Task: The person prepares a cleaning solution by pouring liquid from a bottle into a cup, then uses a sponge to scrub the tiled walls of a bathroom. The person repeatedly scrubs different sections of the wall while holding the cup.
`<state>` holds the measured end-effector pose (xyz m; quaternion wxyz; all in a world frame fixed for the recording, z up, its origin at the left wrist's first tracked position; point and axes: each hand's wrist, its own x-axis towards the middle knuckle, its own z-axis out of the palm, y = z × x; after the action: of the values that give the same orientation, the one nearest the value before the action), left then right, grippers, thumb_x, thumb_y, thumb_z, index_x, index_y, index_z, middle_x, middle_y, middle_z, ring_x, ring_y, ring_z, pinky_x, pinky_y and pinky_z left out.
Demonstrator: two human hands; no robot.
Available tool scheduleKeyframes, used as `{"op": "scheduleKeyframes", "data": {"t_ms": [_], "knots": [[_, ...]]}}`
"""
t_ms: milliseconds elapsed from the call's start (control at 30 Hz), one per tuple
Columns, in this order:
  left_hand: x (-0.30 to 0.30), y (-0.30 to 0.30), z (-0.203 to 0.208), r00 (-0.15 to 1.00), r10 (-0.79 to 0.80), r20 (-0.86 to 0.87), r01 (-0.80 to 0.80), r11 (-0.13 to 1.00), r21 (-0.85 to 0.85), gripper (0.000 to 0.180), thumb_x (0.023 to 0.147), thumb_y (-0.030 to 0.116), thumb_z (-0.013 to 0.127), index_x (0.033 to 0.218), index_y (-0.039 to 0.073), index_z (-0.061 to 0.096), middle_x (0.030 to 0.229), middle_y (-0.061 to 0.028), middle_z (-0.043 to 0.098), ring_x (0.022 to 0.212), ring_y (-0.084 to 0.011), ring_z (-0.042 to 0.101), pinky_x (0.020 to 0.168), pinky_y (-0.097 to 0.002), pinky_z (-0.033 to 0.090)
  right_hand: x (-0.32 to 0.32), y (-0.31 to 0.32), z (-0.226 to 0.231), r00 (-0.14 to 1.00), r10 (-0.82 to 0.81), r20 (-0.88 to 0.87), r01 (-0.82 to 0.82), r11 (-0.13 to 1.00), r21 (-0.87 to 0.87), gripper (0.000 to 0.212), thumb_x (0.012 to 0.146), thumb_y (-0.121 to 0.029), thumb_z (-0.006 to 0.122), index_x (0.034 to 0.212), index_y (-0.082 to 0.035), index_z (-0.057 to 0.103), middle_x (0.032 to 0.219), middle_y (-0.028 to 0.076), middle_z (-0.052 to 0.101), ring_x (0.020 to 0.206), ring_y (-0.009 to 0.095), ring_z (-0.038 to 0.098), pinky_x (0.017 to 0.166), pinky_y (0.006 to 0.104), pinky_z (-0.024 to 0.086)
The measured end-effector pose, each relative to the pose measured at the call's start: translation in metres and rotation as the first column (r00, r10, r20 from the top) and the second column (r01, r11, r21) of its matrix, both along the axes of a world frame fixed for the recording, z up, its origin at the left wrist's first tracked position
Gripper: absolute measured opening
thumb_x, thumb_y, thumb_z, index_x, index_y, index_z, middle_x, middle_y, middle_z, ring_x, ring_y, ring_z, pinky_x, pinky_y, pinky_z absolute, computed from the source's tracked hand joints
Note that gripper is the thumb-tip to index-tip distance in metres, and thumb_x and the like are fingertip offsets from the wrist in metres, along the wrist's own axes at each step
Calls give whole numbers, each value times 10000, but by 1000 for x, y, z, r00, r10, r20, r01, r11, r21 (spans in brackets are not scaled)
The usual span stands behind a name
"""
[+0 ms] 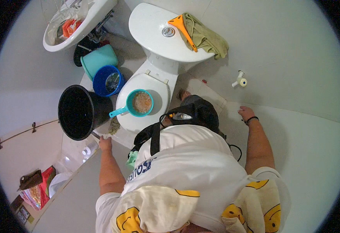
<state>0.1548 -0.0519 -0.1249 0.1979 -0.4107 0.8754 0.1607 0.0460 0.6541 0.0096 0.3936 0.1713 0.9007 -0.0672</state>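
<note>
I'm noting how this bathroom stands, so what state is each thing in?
Lid: shut
Dipper: upright on the lid, holding brownish contents
Black bucket: open, interior too dark to read
Blue bucket: open, with contents
Teal bucket: tilt unclear
Cloth: crumpled, hanging over the tank edge
Scraper: lying partly on the cloth
Tap: no flow visible
Left hand: near the black bucket, grip unclear
Right hand: nothing visible in it

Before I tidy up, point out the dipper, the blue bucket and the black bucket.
Dipper (118, 112): head view, on its handle.
Blue bucket (100, 80): head view, inner wall.
Black bucket (101, 110): head view, outer wall.
</note>
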Motion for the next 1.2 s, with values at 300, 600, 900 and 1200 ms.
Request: {"op": "scheduleKeyframes", "data": {"t_ms": [300, 600, 900, 1200], "knots": [[-7, -5, -9, 992, 108, -62, -105, 993, 57, 619, 611, 304, 631, 1139, 41, 442, 1033, -199, 523, 979, -339, 483, 848, -374, 380, 5, 37, -43, 992, 118, -52, -112, 989, 91, 444, 735, -294, 514, 1079, -13, 505, 1126, 158, 489, 1033, 291, 465, 888, 345, 357], [0, -5, 13, 997, 34, -68, -38, 997, -70, 598, 631, 317, 624, 1124, 24, 454, 1055, -229, 500, 1012, -345, 457, 878, -379, 350, -28, -32, -1, 1000, -14, -6, 14, 998, -60, 468, 766, -325, 455, 1135, -37, 463, 1195, 154, 426, 1096, 302, 402, 936, 355, 308], [-26, -1, 18, 966, -234, 114, 244, 967, -77, 617, 647, 330, 602, 1132, -12, 432, 1104, -237, 463, 1041, -363, 426, 891, -376, 344, 2, -5, -15, 949, -271, -162, 245, 956, -163, 514, 713, -352, 519, 1101, -17, 488, 1094, 178, 504, 1008, 292, 481, 880, 360, 357], [-74, 24, 24, 959, -274, -76, 275, 961, 3, 622, 652, 314, 598, 1148, -15, 415, 1149, -214, 436, 1057, -353, 412, 913, -369, 326, 104, 14, -28, 995, -95, -35, 95, 995, -8, 497, 726, -339, 490, 1100, -11, 484, 1118, 178, 486, 1050, 301, 444, 898, 349, 342]]}}
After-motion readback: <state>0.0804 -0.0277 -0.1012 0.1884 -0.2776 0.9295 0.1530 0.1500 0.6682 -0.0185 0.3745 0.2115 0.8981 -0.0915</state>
